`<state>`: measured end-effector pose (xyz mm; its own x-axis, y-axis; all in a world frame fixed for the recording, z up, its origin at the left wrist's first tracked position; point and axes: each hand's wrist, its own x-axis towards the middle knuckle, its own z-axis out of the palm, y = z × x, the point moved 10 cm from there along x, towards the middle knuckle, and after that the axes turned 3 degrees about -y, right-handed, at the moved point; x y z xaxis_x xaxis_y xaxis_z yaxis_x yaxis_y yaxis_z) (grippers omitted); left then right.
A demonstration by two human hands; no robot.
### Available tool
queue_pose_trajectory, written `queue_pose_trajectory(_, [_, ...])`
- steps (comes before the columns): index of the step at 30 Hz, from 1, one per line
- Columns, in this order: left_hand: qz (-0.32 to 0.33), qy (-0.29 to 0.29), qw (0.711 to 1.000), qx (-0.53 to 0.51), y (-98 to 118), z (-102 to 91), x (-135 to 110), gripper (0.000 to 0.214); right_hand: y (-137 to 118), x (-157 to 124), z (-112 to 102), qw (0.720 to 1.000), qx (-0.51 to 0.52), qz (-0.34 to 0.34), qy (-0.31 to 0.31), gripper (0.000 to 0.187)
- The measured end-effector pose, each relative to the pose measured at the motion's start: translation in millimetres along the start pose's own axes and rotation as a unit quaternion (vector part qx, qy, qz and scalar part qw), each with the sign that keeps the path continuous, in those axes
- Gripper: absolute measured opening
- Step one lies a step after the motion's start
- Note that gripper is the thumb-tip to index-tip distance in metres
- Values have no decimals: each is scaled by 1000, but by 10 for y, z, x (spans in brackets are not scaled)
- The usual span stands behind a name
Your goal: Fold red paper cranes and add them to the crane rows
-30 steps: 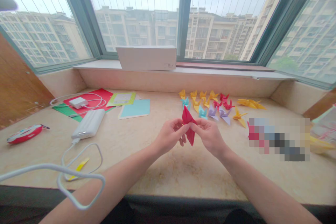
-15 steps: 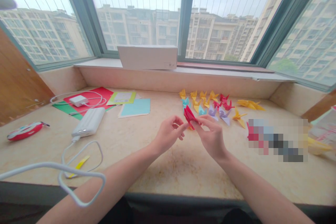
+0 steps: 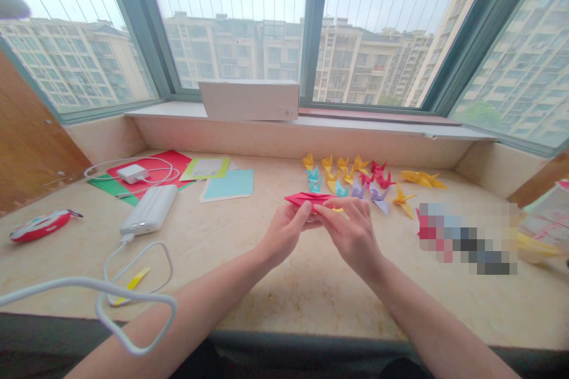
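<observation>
And round it goes: the red folded paper (image 3: 302,197), upright a second ago, now lies sideways above the worktop (image 3: 275,308), left hand (image 3: 287,228) and right hand (image 3: 355,234) pinching it between their fingers, its layered edge seemingly easier to work.

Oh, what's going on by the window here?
A person is working a folded piece of red paper above the counter, with the left hand and right hand both on it. It has a long, pointed shape. Paper birds in several colours stand beyond the right hand; flat sheets lie off to the left.
</observation>
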<state>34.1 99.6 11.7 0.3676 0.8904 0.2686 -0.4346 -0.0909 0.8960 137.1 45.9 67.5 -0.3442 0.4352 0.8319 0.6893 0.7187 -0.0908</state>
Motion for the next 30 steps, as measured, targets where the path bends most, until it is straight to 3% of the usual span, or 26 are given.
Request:
queue_pose_trajectory(8, [-57, 93, 989, -97, -134, -152, -27, 30, 14, -7, 3, 1000, -5, -3, -3, 25])
queue_pose_trajectory(14, [-49, 50, 992, -102, -88, -108, 0, 19, 32, 30, 18, 1000, 25, 6, -9, 20])
queue_pose_trajectory(21, [-30, 62, 992, -109, -28, -131, -3, 21, 176, 4, 63, 997, 64, 36, -20, 14])
queue_pose_trajectory(30, [-17, 45, 992, -119, 78, -94, 7, 25, 338, -14, -47, 992, 83, 92, 26, 15])
